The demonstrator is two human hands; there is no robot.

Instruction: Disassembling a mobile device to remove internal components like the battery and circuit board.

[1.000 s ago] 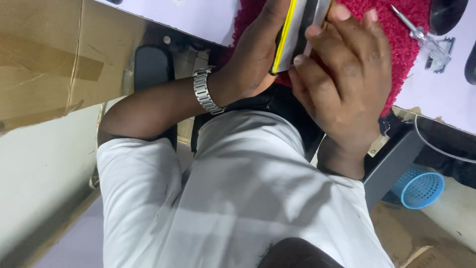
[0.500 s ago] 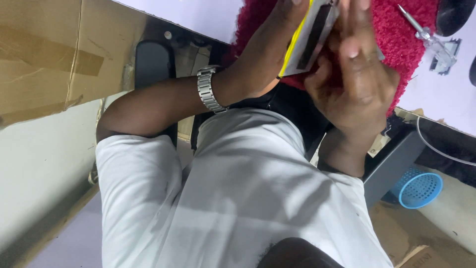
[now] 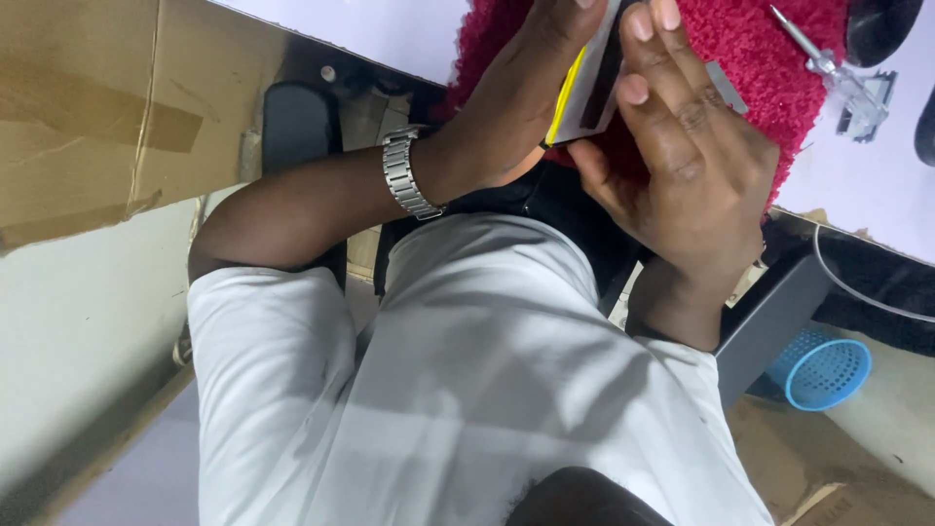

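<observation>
Left hand [image 3: 511,107]: wrapped round the lower edge of a flat slab [image 3: 584,88], fingers clenched on it; a metal watch [image 3: 404,175] is worn on that wrist
Right hand [image 3: 687,156]: laid against the slab's other side, fingers stretched long and pressed flat rather than curled; thumb set near the lower corner
Slab: thin, grey and black with a yellow edge, held tilted in the air between both hands, above the red fuzzy mat [image 3: 769,68]; its top is cut off by the frame, so its kind cannot be told
Table [image 3: 857,185]: pale top; a clear-handled screwdriver [image 3: 828,63] is seen lying beside the mat, well apart from both hands
Surroundings: cardboard box [image 3: 88,107] at far left, blue basket [image 3: 818,370] on the floor under the table
Risk: the slab is judged to be gripped firmly on one side only; a slip off the flat right fingers could let it twist and drop onto the lap or floor
Risk: hard pressing on the thin edge could bend or crack it
</observation>
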